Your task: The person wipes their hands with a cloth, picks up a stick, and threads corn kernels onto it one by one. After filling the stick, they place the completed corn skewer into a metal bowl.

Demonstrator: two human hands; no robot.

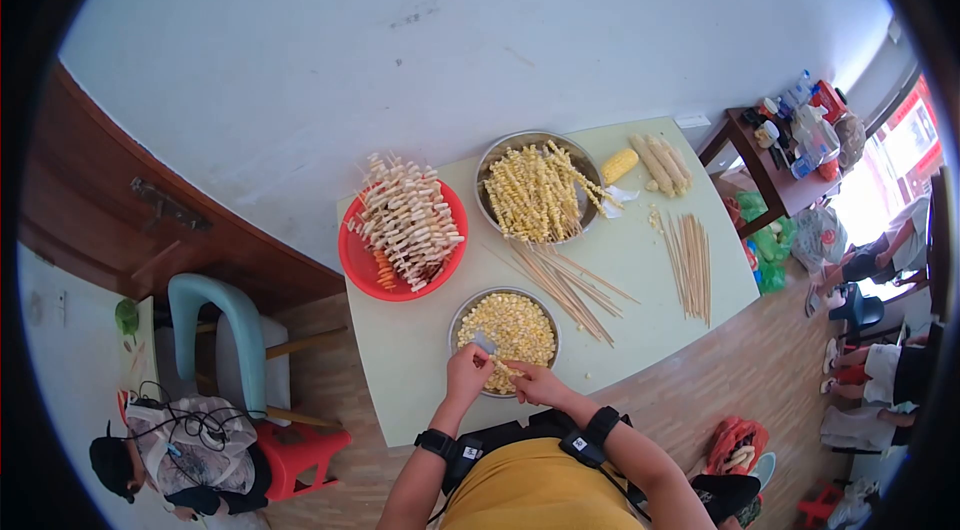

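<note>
Both hands are over a metal bowl [453,328] of loose corn kernels [515,318] at the table's front edge. My left hand [466,374] is closed, and a small flat grey piece [484,341] sticks out past its fingertips. My right hand [540,386] pinches a short row of corn kernels [507,368], which spans the gap to the left fingers. Behind the bowl lies a loose fan of thin wooden sticks [565,290]. A larger metal bowl [484,152] farther back holds many sticks threaded with corn [540,192].
A red basin [352,265] at back left holds skewers of pale pieces [405,215]. To the right lie more sticks [688,268], a corn cob [620,166] and wrapped rolls [660,165]. A blue chair [215,320] and seated person [190,455] are at left; other people sit right.
</note>
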